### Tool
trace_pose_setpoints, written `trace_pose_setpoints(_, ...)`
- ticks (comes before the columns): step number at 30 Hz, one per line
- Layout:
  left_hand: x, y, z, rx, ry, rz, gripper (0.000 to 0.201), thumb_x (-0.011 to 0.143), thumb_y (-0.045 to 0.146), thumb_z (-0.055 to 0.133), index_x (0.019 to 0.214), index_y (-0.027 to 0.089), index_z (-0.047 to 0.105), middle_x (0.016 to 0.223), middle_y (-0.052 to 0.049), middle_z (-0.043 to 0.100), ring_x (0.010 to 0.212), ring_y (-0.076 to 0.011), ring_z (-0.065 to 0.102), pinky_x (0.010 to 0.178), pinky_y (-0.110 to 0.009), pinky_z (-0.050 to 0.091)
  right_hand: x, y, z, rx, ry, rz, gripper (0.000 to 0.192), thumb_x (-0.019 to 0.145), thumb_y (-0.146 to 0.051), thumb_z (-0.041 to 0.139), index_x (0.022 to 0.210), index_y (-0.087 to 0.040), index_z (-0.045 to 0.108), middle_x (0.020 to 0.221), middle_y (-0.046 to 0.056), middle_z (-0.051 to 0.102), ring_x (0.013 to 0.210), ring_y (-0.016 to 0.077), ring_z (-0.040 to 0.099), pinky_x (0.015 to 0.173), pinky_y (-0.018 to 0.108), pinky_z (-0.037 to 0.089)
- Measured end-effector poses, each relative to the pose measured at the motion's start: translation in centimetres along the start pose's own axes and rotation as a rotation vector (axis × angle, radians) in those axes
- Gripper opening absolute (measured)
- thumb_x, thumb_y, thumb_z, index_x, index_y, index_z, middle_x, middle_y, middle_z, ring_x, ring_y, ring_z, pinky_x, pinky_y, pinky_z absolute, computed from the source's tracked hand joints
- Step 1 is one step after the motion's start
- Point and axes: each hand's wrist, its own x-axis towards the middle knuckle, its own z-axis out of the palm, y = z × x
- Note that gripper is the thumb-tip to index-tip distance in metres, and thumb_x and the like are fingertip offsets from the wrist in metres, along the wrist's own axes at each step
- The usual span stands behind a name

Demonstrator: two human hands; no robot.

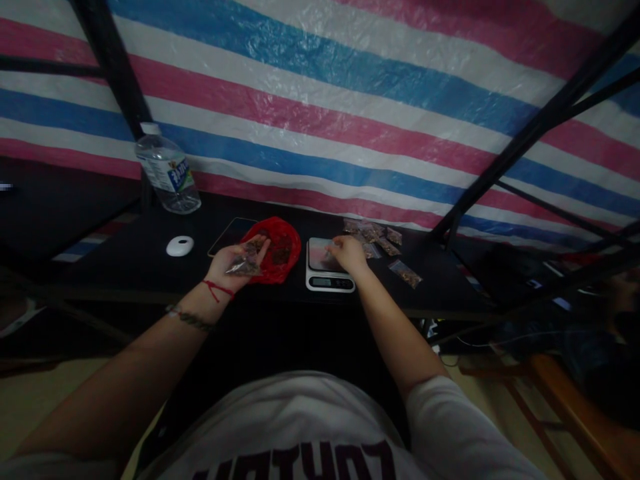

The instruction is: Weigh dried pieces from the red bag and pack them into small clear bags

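My left hand (231,261) is turned palm up and holds a small clear plastic bag (244,267) with brown bits in it. Just beyond its fingers lies a red plastic bag (286,250), spread wide, with dark brown pieces inside. Over the plate of a digital kitchen scale (324,280), my right hand (349,252) bends down with thumb and fingers drawn together. Something pale and see-through shows at those fingertips, too dim to name. Behind and right of the scale sit several small filled zip bags (371,232), and one more filled bag (406,273) lies apart.
A dark phone (231,236) lies partly beside the red bag. Further left are a white oval case (180,246) and a large clear bottle (170,173). Striped plastic sheeting (320,127) hangs behind the black table, between dark metal posts. A wooden stool (565,400) stands at lower right.
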Motion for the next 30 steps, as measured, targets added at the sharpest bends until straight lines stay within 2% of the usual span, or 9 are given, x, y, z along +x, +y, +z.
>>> trace_pose_setpoints(2,0.0,-0.1,0.0,0.024,-0.001,0.017,0.049,0.072,-0.006,0.033,0.111,0.010,0.060,0.096,-0.014,0.070,0.097,-0.0239,0.068,0.079,-0.036,0.061,-0.3,-0.1,-0.2,0.039,0.047,-0.008,0.032,0.076,-0.037,0.068,0.100,-0.015,0.070,0.103,0.012,0.068,0.096,0.0232,0.063,0.089,0.033,0.047)
trace_pose_setpoints(7,0.1,-0.2,0.0,0.033,0.021,0.035,0.048,0.072,-0.007,0.034,0.109,0.007,0.059,0.093,-0.015,0.069,0.098,-0.0241,0.068,0.083,-0.036,0.060,-0.9,0.4,-2.4,0.218,0.322,-0.064,0.037,0.080,-0.038,0.062,0.109,-0.015,0.067,0.107,0.011,0.067,0.098,0.0220,0.062,0.091,0.035,0.048)
trace_pose_setpoints(9,0.2,-0.2,-0.1,0.023,0.024,0.027,0.047,0.072,-0.007,0.034,0.110,0.007,0.059,0.094,-0.015,0.069,0.100,-0.0245,0.067,0.084,-0.035,0.060,-1.2,0.6,-3.3,0.296,0.383,-0.072,0.039,0.081,-0.040,0.060,0.110,-0.015,0.066,0.110,0.011,0.066,0.101,0.0224,0.061,0.092,0.036,0.049)
trace_pose_setpoints(13,0.7,-0.1,-0.6,0.005,0.017,0.003,0.047,0.073,-0.006,0.034,0.111,0.009,0.059,0.096,-0.015,0.069,0.101,-0.0248,0.067,0.084,-0.036,0.060,-1.8,1.0,-3.7,0.506,0.360,-0.019,0.045,0.084,-0.044,0.054,0.118,-0.016,0.060,0.122,0.012,0.058,0.097,0.0214,0.061,0.077,0.034,0.056)
trace_pose_setpoints(16,1.1,-0.1,-1.1,0.015,-0.010,0.001,0.048,0.073,-0.006,0.033,0.111,0.007,0.059,0.095,-0.016,0.069,0.100,-0.0245,0.067,0.085,-0.037,0.059,-2.2,1.1,-3.5,0.675,0.337,0.013,0.046,0.083,-0.046,0.053,0.119,-0.017,0.059,0.121,0.011,0.057,0.092,0.0192,0.061,0.068,0.029,0.057)
trace_pose_setpoints(20,1.3,0.0,-1.3,0.043,-0.022,0.007,0.047,0.073,-0.006,0.034,0.110,0.007,0.059,0.094,-0.015,0.070,0.099,-0.0243,0.067,0.084,-0.036,0.059,-2.5,1.0,-3.8,0.938,0.382,0.076,0.044,0.079,-0.050,0.057,0.110,-0.020,0.061,0.100,0.005,0.063,0.077,0.0143,0.060,0.056,0.024,0.053)
trace_pose_setpoints(23,1.1,0.1,-1.1,0.066,-0.012,0.016,0.045,0.074,-0.005,0.035,0.110,0.006,0.060,0.095,-0.016,0.069,0.101,-0.0244,0.066,0.084,-0.035,0.059,-2.7,1.1,-4.4,1.097,0.399,0.167,0.043,0.074,-0.053,0.061,0.102,-0.021,0.061,0.082,0.000,0.061,0.065,0.0111,0.057,0.048,0.020,0.047)
trace_pose_setpoints(26,0.8,0.1,-0.8,0.076,-0.008,0.023,0.046,0.074,-0.005,0.033,0.111,0.006,0.058,0.096,-0.015,0.069,0.102,-0.0234,0.066,0.085,-0.035,0.059,-3.0,1.6,-4.9,1.149,0.372,0.203,0.039,0.069,-0.051,0.068,0.094,-0.021,0.060,0.074,-0.003,0.057,0.061,0.0096,0.054,0.048,0.020,0.047)
trace_pose_setpoints(30,0.5,0.0,-0.4,0.087,-0.006,0.030,0.049,0.073,-0.006,0.032,0.114,0.006,0.056,0.095,-0.014,0.069,0.103,-0.0230,0.066,0.083,-0.032,0.060,-3.8,2.5,-4.9,1.128,0.322,0.201,0.039,0.066,-0.048,0.072,0.090,-0.020,0.060,0.075,-0.003,0.058,0.061,0.0090,0.054,0.051,0.021,0.049)
